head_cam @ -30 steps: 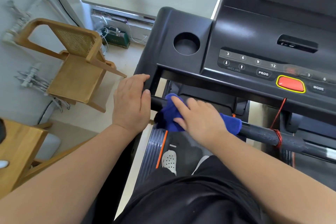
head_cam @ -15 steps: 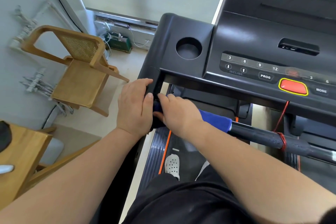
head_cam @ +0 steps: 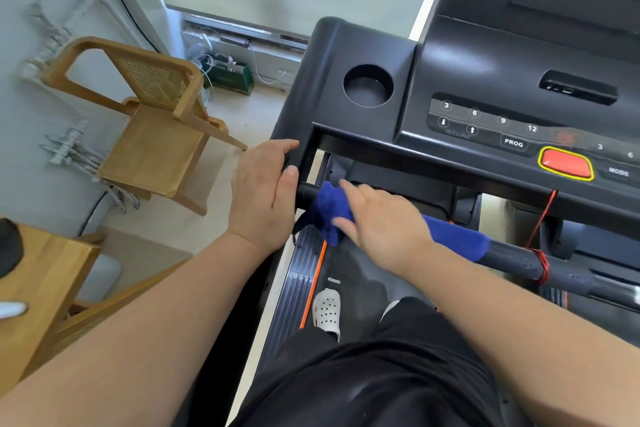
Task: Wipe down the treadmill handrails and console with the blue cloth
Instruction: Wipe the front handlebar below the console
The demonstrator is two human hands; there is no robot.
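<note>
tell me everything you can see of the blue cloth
The blue cloth is deep blue, soft-looking towelling, draped over the black handrail under the console. Its left end is bunched and hangs off the bar; its right part wraps it snugly. The right hand grips its middle. The left hand grips the frame just beside it.

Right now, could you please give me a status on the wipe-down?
Left hand grips console frame. Right hand grips blue cloth round handrail. Red cord wound round handrail beyond.
</note>
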